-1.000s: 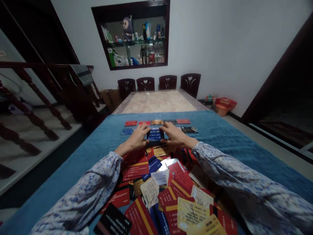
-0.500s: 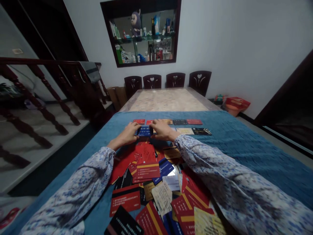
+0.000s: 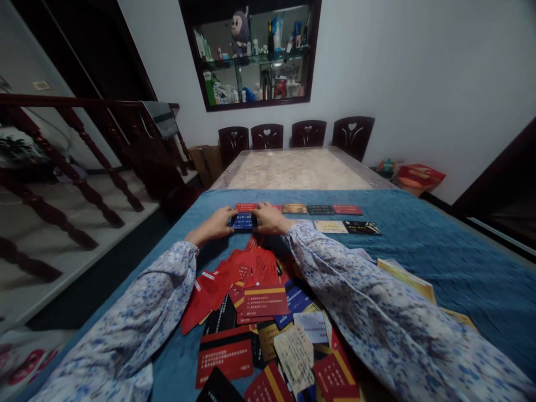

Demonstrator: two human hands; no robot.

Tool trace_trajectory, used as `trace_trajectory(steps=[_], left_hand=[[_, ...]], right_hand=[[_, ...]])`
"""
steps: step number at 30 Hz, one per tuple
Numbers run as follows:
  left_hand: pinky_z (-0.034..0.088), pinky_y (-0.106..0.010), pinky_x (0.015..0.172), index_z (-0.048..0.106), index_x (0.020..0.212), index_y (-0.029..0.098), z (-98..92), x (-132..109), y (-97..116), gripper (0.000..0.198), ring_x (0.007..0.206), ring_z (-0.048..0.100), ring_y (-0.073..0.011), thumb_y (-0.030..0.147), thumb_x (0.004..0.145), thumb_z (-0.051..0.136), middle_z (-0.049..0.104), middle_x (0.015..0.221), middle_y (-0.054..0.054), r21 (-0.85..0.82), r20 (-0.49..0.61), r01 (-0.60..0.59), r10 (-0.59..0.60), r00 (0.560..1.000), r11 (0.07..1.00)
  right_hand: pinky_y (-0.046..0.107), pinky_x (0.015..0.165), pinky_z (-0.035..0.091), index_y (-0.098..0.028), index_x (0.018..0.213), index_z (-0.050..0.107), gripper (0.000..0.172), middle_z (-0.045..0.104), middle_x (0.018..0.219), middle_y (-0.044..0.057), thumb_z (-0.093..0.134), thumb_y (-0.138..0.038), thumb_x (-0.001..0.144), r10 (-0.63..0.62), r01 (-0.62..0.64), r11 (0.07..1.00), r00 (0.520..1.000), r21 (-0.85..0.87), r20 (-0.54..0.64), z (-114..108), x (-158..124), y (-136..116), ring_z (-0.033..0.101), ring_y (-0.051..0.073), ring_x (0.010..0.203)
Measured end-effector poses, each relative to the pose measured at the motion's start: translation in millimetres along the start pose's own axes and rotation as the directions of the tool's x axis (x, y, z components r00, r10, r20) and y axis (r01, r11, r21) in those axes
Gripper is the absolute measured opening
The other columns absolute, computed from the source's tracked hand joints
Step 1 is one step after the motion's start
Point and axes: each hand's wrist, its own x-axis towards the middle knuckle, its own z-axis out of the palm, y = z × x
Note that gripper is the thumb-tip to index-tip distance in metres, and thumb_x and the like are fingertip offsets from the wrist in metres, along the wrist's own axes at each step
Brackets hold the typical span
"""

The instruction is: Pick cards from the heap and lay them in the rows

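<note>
A blue card [image 3: 243, 221] lies on the blue cloth [image 3: 419, 245] between my two hands. My left hand [image 3: 215, 223] grips its left edge and my right hand [image 3: 270, 219] pinches its right edge, fingers curled on it. Just beyond them runs a row of laid-out cards: red [image 3: 245, 207], gold [image 3: 293, 209], black [image 3: 320, 210], red [image 3: 347, 210]. A second row to the right holds a pale card [image 3: 330, 226] and a black card [image 3: 362, 228]. A loose heap of red, blue, black and yellow cards [image 3: 259, 301] lies under my forearms.
The bare marble tabletop [image 3: 293, 170] stretches beyond the cloth to several dark chairs [image 3: 307, 133]. A wooden stair railing [image 3: 75, 151] runs on the left. A wall cabinet [image 3: 255, 53] hangs above. Yellow cards [image 3: 408, 276] lie at the right on the cloth.
Both hands have carried the blue card to the left along the near row, and my view has swung left with them.
</note>
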Motion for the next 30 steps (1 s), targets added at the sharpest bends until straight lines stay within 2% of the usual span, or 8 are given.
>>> trace_trajectory(steps=[7,15,21,30], left_hand=[[0.053,-0.035,0.102,0.070,0.128,0.014,4.5,13.1,-16.0,0.061,0.114,0.067,-0.0295,0.013,0.068,0.068,0.069,0.122,-0.012,0.038,0.074,-0.001,-0.002,0.997,0.999],[0.055,-0.034,0.098,0.072,0.122,0.015,7.7,26.0,-21.8,0.058,0.109,0.069,-0.0295,0.017,0.065,0.071,0.071,0.120,-0.011,0.028,0.154,0.026,-0.030,0.988,0.999],[0.055,-0.036,0.094,0.076,0.109,0.017,8.3,28.4,-25.5,0.047,0.103,0.069,-0.0304,0.018,0.062,0.070,0.073,0.111,-0.011,-0.010,0.173,-0.003,0.005,0.985,1.000],[0.054,-0.037,0.094,0.073,0.115,0.016,8.3,28.4,-31.8,0.053,0.103,0.068,-0.0304,0.024,0.063,0.067,0.070,0.112,-0.011,-0.037,0.189,-0.002,0.009,0.982,0.999]], right_hand=[[0.046,0.101,0.050,-0.016,0.135,0.065,0.057,0.058,0.141,0.019,0.071,-0.041,0.084,0.023,-0.023,1.000,0.999,-0.001,0.042,8.2,14.9,-1.1,0.051,0.036,0.129],[0.047,0.100,0.051,-0.016,0.134,0.066,0.056,0.059,0.142,0.019,0.070,-0.044,0.085,0.033,-0.032,0.999,0.996,-0.018,0.089,10.9,23.2,2.7,0.051,0.038,0.131],[0.047,0.098,0.052,-0.017,0.130,0.069,0.053,0.064,0.137,0.020,0.072,-0.044,0.085,0.031,-0.031,1.000,0.995,0.000,0.090,11.5,25.5,4.7,0.054,0.038,0.129],[0.046,0.097,0.053,-0.017,0.125,0.073,0.048,0.067,0.135,0.019,0.071,-0.042,0.085,0.032,-0.032,0.999,0.994,-0.007,0.105,5.5,24.5,2.5,0.056,0.037,0.129]])
